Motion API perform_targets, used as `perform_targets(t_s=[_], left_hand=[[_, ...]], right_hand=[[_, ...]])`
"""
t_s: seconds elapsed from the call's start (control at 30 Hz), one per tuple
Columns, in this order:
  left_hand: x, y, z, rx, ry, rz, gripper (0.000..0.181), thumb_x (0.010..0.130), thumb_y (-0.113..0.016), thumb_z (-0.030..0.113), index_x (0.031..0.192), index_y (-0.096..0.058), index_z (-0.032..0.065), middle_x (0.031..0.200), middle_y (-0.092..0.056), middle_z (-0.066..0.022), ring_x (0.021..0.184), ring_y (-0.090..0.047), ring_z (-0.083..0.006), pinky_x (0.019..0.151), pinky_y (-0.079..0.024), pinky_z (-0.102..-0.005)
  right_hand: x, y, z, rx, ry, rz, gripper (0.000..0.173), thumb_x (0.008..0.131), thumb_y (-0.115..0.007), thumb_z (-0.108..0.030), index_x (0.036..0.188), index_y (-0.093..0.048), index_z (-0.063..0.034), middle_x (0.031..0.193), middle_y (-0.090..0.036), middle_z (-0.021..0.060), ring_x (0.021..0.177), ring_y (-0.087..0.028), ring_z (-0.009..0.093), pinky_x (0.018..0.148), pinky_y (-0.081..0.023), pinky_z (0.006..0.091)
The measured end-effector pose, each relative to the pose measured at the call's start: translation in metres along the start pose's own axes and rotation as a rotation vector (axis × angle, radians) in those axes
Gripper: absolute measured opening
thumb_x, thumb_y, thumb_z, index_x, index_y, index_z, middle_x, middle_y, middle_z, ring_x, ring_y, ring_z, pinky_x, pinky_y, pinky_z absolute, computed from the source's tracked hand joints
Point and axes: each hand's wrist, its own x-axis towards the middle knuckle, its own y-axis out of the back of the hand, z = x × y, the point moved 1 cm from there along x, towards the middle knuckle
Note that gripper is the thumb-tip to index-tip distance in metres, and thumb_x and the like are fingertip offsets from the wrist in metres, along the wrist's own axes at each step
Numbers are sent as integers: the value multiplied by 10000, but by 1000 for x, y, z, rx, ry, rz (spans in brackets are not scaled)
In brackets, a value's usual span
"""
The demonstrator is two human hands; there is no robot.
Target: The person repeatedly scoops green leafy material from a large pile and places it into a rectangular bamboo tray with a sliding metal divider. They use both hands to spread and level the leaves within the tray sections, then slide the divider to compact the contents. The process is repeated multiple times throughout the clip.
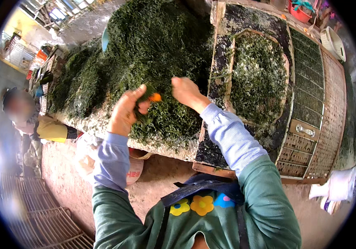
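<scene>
My left hand [124,107] is closed around a small clump of dark green strands [147,94], which look like seaweed. A small orange piece [155,97] shows at the edge of that clump; I cannot tell what it is. To its right, my right hand [186,92] is blurred, with fingers curled; whether it pinches anything is not visible. Both hands are above a large heap of the same green strands [162,34] on a pale stone-like tabletop [165,149]. More chopped green matter [257,77] lies within a rounded border on a dark board [218,149], right of my right hand.
On the right are a divided frame [307,74] with green sheets, a clear handled object [305,130] and a perforated board [332,115]. Behind stand a white basket [333,43] and red basin [299,14]. Another person [52,128] is at left, above a slatted rack [41,211].
</scene>
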Motion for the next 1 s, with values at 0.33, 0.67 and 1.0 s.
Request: perform_targets(t_s=[0.33,0.67,1.0], left_hand=[[-20,-64,-16,-127,-111,26,185,838,-675,107,850,-536,-15,767,-592,-116,545,-541,-141,546,-536,-352],[-91,-320,-83,245,-95,-268,400,811,-698,195,1066,-524,-58,792,-621,-132,500,-549,-151,444,-475,-296],[-47,-539,-250,760,92,-915,557,871,-634,194,1306,-382,-46,704,-595,-58,440,-427,-69,381,-348,-227]], right_hand=[[-149,-5,-49,-129,546,73,155,785,-564,-95,890,-569,19,909,-575,143,608,-625,214,451,-505,313],[-284,111,64,1672,-64,-112,554,861,-574,-499,1185,-554,-50,1119,-620,98,929,-620,218,825,-492,359],[-499,315,262,2025,-267,1187,214,952,-485,-162,771,-502,-48,756,-568,99,745,-545,268,806,-487,424]])
